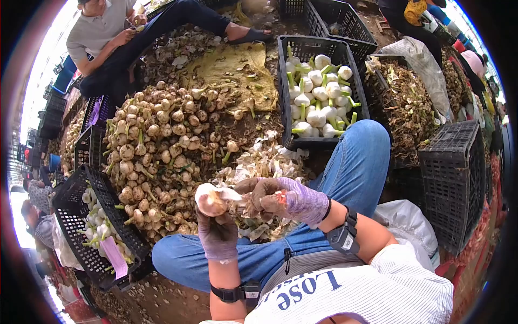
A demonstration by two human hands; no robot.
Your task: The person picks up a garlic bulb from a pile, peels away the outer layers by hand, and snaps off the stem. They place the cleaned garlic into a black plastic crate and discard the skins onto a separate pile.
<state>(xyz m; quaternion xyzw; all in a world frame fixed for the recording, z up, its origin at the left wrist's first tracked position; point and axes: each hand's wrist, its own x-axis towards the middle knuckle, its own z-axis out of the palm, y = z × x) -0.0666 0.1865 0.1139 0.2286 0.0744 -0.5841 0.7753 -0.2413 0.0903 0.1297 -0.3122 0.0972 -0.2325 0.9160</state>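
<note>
My left hand [218, 232], in a dirty purple-grey glove, holds a garlic bulb [210, 201] from below, its white stem end pointing right. Beside it, my right hand [283, 198], in a purple glove with brown-stained fingers, is closed at the stem end on loose garlic skin [244, 204]. The exact fingertip contact is partly hidden. Below both hands lies a heap of peeled papery skins [259, 167]. To the left spreads a large pile of unpeeled garlic [156, 146] with soil-stained skins and short stems.
A black crate [284, 102] of clean white garlic stands ahead of my bent knee. Another crate [67, 216] with garlic is at left. A crate [453, 183] stands tilted at right, near a heap of dry husks [404, 102]. A seated person [102, 38] works at upper left.
</note>
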